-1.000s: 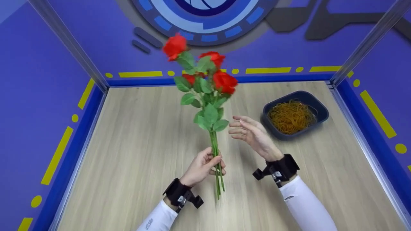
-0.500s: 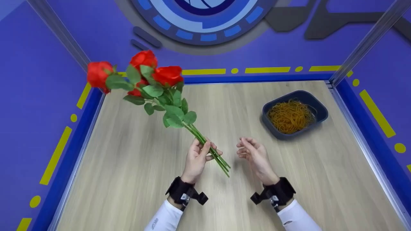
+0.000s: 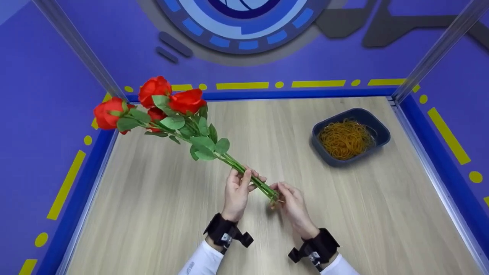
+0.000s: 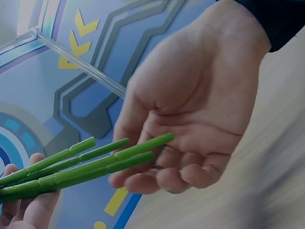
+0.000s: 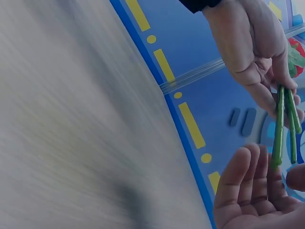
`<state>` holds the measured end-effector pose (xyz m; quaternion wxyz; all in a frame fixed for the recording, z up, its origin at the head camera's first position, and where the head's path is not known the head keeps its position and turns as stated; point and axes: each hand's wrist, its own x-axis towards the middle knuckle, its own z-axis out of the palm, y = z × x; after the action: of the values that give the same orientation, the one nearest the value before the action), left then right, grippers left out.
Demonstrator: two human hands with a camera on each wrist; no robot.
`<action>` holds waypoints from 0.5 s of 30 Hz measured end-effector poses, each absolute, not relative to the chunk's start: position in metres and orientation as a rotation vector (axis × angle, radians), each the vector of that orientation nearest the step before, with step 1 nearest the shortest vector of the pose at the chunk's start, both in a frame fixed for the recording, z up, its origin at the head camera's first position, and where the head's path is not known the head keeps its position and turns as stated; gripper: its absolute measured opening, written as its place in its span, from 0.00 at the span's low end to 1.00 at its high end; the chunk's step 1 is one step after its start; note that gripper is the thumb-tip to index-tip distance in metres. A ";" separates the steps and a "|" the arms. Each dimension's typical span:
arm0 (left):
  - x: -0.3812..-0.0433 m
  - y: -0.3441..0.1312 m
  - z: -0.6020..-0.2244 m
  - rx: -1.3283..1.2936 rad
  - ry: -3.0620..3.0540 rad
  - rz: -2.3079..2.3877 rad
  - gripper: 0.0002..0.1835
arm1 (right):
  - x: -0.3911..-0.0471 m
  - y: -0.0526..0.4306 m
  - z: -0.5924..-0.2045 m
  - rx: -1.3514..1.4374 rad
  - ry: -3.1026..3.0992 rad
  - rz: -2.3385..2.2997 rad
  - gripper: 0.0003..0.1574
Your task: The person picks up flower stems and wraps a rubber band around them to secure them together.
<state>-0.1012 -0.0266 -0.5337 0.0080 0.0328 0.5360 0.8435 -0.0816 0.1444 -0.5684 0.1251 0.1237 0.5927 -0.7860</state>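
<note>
Gripped rose stems [image 3: 264,187] in the left hand [image 3: 235,194], apparently keeping them bunched. Cupped the right hand [image 3: 295,208] loosely beside their ends [image 4: 164,139].

Above the pale beige, wood-grained worktop [image 3: 172,214] are red roses [image 3: 154,91] with green leaves [image 3: 202,143] and brighter green stems [image 4: 71,174]. On the worktop, a dark slate-blue box [image 3: 332,159] holds amber rubber bands [image 3: 345,139]. Behind the worktop, yellow dashes [image 3: 242,85] and dots [image 3: 279,84] line a violet-blue wall [image 3: 282,70]. Sleeves [image 3: 202,258] are white, wrist straps [image 3: 219,228] black.
</note>
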 end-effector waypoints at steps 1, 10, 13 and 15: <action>-0.101 -0.026 -0.535 0.096 1.684 2.634 0.05 | -0.080 0.143 -0.568 0.335 1.729 -2.285 0.21; -0.097 -0.022 -0.540 0.054 1.728 2.586 0.13 | -0.075 0.136 -0.569 0.137 1.874 -2.195 0.29; -0.096 -0.022 -0.541 0.033 1.763 2.558 0.13 | -0.074 0.137 -0.570 0.098 1.928 -2.159 0.33; -0.095 -0.023 -0.541 0.026 1.782 2.536 0.14 | -0.075 0.138 -0.572 0.048 1.991 -2.122 0.35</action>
<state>-0.0951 -0.0229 -0.5409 0.0210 0.0084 0.5748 0.8180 -0.0747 0.1375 -0.5717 0.1153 0.0164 0.6796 -0.7242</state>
